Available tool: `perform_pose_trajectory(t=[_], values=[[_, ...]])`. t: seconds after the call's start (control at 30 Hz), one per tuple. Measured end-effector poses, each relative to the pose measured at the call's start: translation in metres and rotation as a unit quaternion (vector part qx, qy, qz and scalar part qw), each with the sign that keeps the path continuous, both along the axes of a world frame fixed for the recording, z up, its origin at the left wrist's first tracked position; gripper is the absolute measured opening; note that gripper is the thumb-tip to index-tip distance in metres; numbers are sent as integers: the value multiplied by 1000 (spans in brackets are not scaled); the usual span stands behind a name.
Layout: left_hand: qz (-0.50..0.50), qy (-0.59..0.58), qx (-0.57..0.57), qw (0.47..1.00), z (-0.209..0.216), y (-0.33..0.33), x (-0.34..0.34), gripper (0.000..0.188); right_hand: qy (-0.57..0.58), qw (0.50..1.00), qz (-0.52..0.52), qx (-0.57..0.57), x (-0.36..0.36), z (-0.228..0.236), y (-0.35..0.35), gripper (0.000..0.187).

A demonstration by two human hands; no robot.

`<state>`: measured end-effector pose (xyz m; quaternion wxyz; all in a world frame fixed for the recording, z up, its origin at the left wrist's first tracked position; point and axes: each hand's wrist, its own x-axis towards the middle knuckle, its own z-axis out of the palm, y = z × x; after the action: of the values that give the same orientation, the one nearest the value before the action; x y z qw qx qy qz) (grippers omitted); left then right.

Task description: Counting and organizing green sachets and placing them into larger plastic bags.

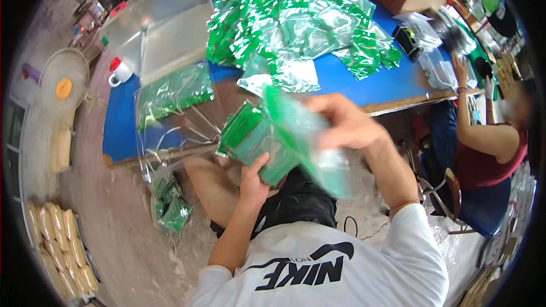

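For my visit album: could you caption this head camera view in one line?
Left hand holds a stack of green packets while the right hand lifts one above the blue table.

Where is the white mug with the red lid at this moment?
In the head view, the white mug with the red lid stands at the upper left on the blue table, beside a clear plastic box and above a clear bag of green packets.

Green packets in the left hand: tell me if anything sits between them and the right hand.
Nothing visible does. The left hand grips the stack of green packets, and the right hand is already on it, pulling one blurred green packet across.
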<state>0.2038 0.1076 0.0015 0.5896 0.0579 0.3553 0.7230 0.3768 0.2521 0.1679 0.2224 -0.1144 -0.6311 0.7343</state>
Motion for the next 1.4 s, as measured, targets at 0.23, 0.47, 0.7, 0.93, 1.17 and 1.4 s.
perform_pose_trajectory(t=[0.23, 0.47, 0.7, 0.93, 1.17, 1.4], values=[[19, -95, -17, 995, 9, 8, 3, 53, -328, 834, -264, 356, -40, -91, -11, 51], [-3, 79, -16, 997, 7, -9, -3, 60, -227, 817, -294, 442, -44, -89, 46, 69], [8, 15, 9, 1000, 0, -46, -26, 82, -245, 708, -130, 650, 38, -139, 54, 64], [59, 146, 76, 985, -12, -61, -52, 100, -198, 909, -368, 0, 96, -113, -37, 19], [22, 63, 1, 998, -9, -59, -53, 78, -464, 881, -49, -75, 180, -252, 15, 31], [98, 219, 85, 967, 17, -44, -43, 103, -315, 949, -22, 0, 40, -138, -24, 29]])
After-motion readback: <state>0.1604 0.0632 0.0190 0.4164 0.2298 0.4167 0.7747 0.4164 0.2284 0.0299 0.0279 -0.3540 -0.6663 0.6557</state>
